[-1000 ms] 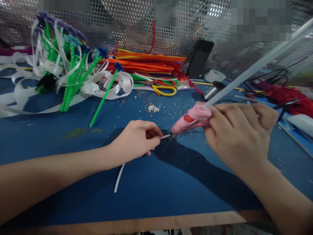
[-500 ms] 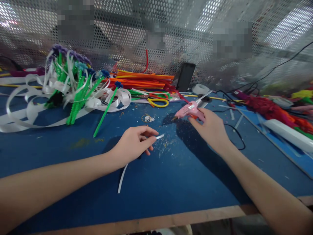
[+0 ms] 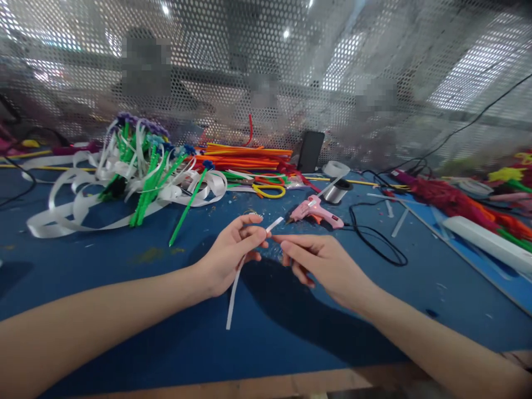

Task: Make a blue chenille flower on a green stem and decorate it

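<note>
My left hand point(image 3: 233, 255) pinches a narrow white ribbon strip point(image 3: 233, 293) between thumb and fingers, lifted off the blue table point(image 3: 124, 310). One end of the strip pokes out up and to the right, the other hangs down toward me. My right hand point(image 3: 324, 263) is just right of it, fingers loosely stretched toward the strip's upper end, holding nothing. The pink glue gun point(image 3: 318, 211) lies on the table behind my right hand, with its black cord point(image 3: 376, 244) looping to the right.
Green stems with blue and purple flowers point(image 3: 145, 166) sit in a tangle of white ribbon point(image 3: 70, 210) at back left. Orange pipe cleaners point(image 3: 245, 158), yellow scissors point(image 3: 270, 191), a metal spool point(image 3: 334, 191) and a dark phone point(image 3: 311, 151) stand near the perforated screen. Red fuzzy stems point(image 3: 453, 202) lie right.
My right hand has set the glue gun down on the table and come back beside my left hand. My left hand has raised the ribbon strip off the table.
</note>
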